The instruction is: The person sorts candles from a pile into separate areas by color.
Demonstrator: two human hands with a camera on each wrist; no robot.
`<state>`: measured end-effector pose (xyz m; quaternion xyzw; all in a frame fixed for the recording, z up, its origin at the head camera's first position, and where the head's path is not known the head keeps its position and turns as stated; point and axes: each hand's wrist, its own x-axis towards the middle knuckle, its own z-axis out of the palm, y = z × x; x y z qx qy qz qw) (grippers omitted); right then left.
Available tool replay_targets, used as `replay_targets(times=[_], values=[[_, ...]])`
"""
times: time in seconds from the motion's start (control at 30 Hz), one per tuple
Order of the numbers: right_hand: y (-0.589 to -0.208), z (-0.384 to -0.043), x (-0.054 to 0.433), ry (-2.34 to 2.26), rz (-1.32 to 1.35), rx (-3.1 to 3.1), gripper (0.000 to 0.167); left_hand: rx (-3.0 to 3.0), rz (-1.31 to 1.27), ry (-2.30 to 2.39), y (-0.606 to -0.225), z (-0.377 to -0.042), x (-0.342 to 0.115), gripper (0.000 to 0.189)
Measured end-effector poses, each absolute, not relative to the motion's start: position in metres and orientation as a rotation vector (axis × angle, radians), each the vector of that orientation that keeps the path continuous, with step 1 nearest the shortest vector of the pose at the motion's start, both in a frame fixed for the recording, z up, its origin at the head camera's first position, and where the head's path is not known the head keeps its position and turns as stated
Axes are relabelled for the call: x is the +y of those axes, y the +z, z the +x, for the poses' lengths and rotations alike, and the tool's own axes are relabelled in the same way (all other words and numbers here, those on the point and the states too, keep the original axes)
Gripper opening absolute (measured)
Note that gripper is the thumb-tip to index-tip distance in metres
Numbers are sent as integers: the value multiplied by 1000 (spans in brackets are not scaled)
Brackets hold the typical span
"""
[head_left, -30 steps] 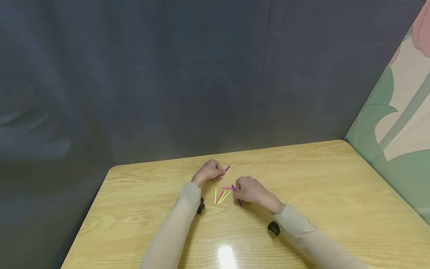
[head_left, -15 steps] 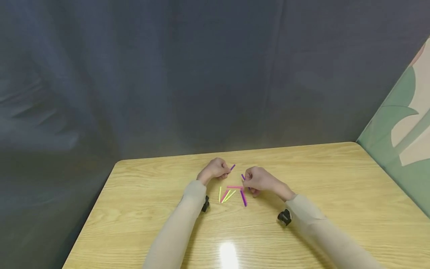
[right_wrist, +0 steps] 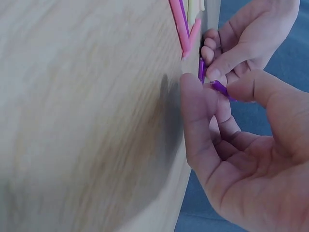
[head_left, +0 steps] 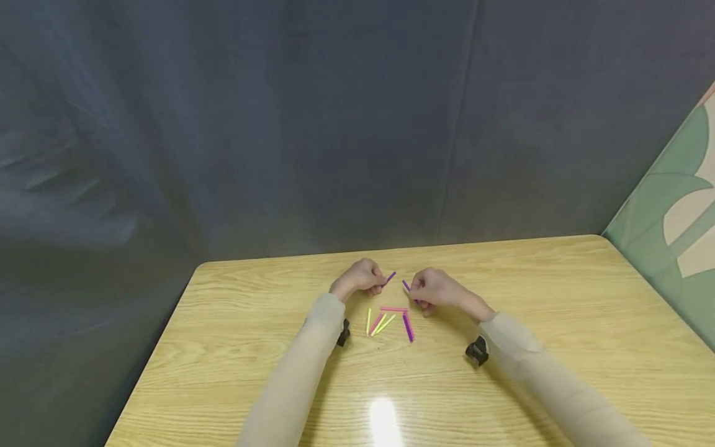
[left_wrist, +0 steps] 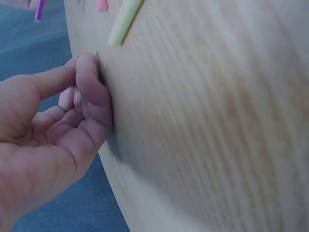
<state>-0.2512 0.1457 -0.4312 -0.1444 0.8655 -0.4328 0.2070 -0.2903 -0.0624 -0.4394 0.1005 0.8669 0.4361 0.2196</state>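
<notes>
My left hand (head_left: 362, 277) pinches a short purple stick (head_left: 392, 275) that slants up to the right near the table's far side. Just right of it, my right hand (head_left: 438, 289) holds a second purple stick (head_left: 406, 285) between thumb and finger, tilted the opposite way. The two sticks' upper ends are close but apart. In the right wrist view the held stick (right_wrist: 223, 90) pokes out between the right thumb and fingers. Nearer me lie a level pink stick (head_left: 393, 308), a purple stick (head_left: 408, 328) alongside another pink one, and yellow sticks (head_left: 368, 321) with a slanted pink one (head_left: 376, 325).
The wooden table (head_left: 251, 347) extends to both sides of the hands. A dark curtain (head_left: 335, 124) hangs behind its far edge, and a patterned panel (head_left: 670, 205) stands at the right. A black device sits on each wrist.
The right hand has moved away from me with its purple stick, off the pink and purple sticks, and up beside the left hand. The left hand keeps its stick; the head view has shifted slightly.
</notes>
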Motion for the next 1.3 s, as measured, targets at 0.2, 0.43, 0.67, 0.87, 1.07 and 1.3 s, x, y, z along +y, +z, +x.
replay_targets(times=[0.2, 0.43, 0.67, 0.87, 1.07, 1.3], values=[[-429, -256, 150, -1190, -415, 2393, 8, 2241, 214, 1348, -443, -295, -68, 16], [-433, -264, 148, -1180, -439, 2396, 6, 2185, 225, 1405, -444, -290, -73, 15], [-433, -271, 148, -1156, -472, 2416, 10, 2149, 258, 1416, -431, -283, -75, 19], [-432, -276, 151, -1120, -466, 2404, 17, 2189, 297, 1384, -426, -280, -76, 20], [-430, -279, 155, -1071, -457, 2409, 20, 2196, 346, 1383, -421, -271, -78, 20], [-428, -281, 159, -1033, -441, 2434, 21, 2197, 394, 1374, -417, -256, -73, 18]])
